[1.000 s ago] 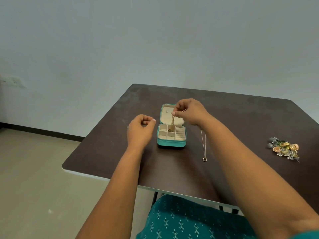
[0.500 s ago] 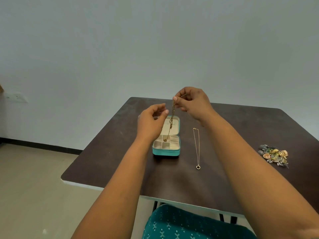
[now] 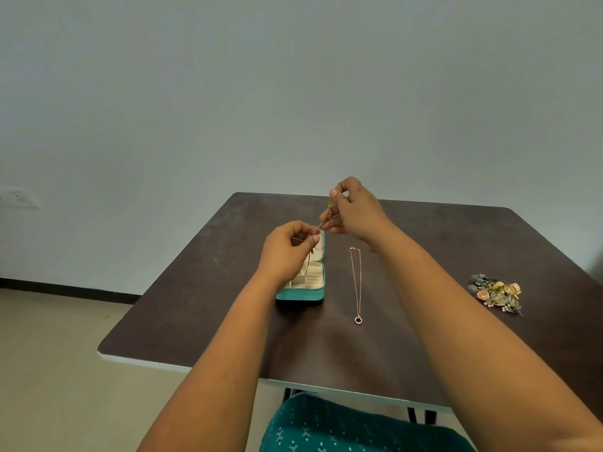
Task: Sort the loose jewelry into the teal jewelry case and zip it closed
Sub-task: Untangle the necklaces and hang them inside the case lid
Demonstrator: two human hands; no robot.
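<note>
Head view. The landmark is the small teal zip-around jewelry case [image 3: 305,283], lying open on the dark brown laminate table [image 3: 202,282], its lid raised at the far side and its cream divided tray facing up.

The thin gold chain [image 3: 325,216] is held in the air directly above the case, stretched on a slant between both hands. The right hand [image 3: 354,210], above and behind the case, pinches the chain's upper end between thumb and forefinger, fingers curled tight on it. The left hand [image 3: 288,251], over the case's near-left part, pinches a lower stretch of the same chain, fingers likewise clamped. A short free tail hangs below the left fingers toward the tray; whether it touches a compartment cannot be told.

Judgement: the two-handed hold above the tray keeps the chain taut and untangled so that it can be fed into a compartment, and any slip would drop it inside.

A second fine gold necklace with a ring pendant [image 3: 356,282] lies straight on the table just right of the case, untouched. A heap of mixed gold and coloured earrings [image 3: 496,293] sits well to the right of the case, not yet sorted. The case is unzipped.
</note>
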